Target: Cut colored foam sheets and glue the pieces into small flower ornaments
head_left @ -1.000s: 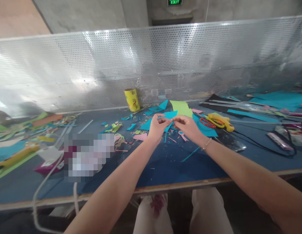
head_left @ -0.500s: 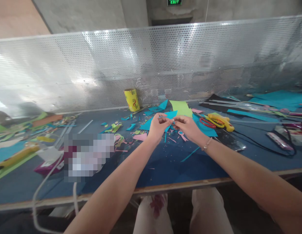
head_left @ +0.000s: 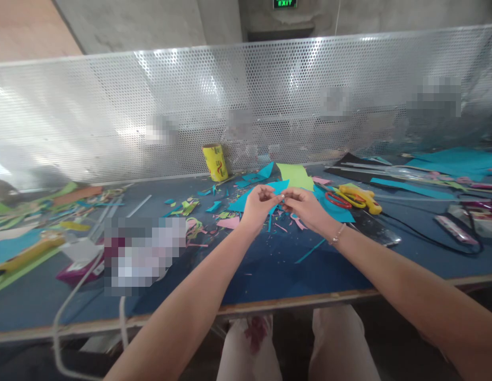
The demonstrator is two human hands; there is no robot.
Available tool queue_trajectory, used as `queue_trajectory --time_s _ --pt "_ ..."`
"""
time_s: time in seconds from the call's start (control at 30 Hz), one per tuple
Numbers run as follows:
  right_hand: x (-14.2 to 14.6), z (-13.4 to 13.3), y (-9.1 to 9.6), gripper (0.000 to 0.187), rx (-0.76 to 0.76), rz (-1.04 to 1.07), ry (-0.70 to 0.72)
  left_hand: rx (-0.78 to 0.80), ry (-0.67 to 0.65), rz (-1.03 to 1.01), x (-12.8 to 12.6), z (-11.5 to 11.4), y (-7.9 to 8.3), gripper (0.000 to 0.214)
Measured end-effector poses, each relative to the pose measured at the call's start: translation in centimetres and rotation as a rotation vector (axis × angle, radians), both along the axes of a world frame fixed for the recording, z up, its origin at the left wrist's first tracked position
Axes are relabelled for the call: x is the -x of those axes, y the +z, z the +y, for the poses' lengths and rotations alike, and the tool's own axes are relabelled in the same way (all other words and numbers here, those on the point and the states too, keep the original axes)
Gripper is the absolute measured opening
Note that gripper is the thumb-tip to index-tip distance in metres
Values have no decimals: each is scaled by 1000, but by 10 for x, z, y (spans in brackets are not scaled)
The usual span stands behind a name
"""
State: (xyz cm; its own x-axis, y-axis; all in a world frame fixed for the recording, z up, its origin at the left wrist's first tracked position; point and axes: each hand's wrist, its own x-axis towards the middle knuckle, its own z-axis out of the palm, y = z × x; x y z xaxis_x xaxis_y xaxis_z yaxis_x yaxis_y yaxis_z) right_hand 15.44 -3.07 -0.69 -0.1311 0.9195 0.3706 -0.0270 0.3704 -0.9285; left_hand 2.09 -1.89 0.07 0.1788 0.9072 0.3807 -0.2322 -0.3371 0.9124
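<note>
My left hand (head_left: 260, 207) and my right hand (head_left: 303, 206) meet over the table, fingertips pinched close together. Whatever they pinch is too small to make out. Behind and beneath them lie a blue paper sheet (head_left: 242, 202) and a lime-green paper sheet (head_left: 294, 176). To the right of my right hand rest red-handled scissors (head_left: 338, 200) and a yellow glue gun (head_left: 364, 198) with a black cord. Pink paper scraps (head_left: 229, 223) and a thin blue strip (head_left: 310, 251) are scattered around my hands.
A yellow cardboard tube (head_left: 215, 163) stands near the perforated metal screen (head_left: 182, 106). At left are paper scraps, a yellow tool (head_left: 29, 255) and a white cable (head_left: 57, 323). On the right, clear sticks (head_left: 373, 172) lie by blue sheets (head_left: 456, 163). The wooden table edge (head_left: 293, 302) runs before my knees.
My hands stay together in nearly the same place, with only slight finger movement. The things on the table look unchanged.
</note>
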Motion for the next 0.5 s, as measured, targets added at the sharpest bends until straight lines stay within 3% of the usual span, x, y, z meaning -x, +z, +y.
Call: queue_trajectory --time_s 0.5 --pt "3 -5 4 11 63 116 90 -95 66 78 1 1 1 28"
